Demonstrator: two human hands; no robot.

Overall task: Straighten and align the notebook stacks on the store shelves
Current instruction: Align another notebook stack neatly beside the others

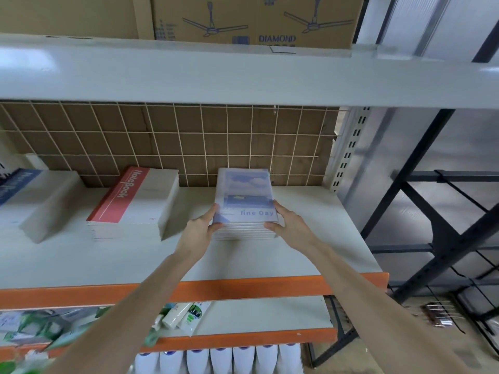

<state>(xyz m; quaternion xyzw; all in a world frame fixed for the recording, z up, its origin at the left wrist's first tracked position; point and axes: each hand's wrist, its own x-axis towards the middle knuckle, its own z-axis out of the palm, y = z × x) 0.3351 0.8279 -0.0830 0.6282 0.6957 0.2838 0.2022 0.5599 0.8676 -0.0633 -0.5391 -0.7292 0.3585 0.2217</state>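
A stack of pale blue "fine Day" notebooks [244, 195] lies on the white shelf board [310, 238], toward the right. My left hand [201, 228] grips the stack's near left corner, thumb on the top cover. My right hand [287, 222] grips the near right corner the same way. To the left lies a stack of red-and-grey "NoteBook" notebooks [135, 201], slightly askew. Further left sits a blue-and-grey notebook stack [32, 195], partly cut off by the frame edge.
A wire grid over brown cardboard [167, 141] backs the shelf. An orange beam [243, 288] edges its front. Above, a grey shelf [243, 74] carries a ceiling-fan carton [253, 20]. Below are tubes [186, 315] and white bottles [221, 360]. Dark racking [437, 211] stands right.
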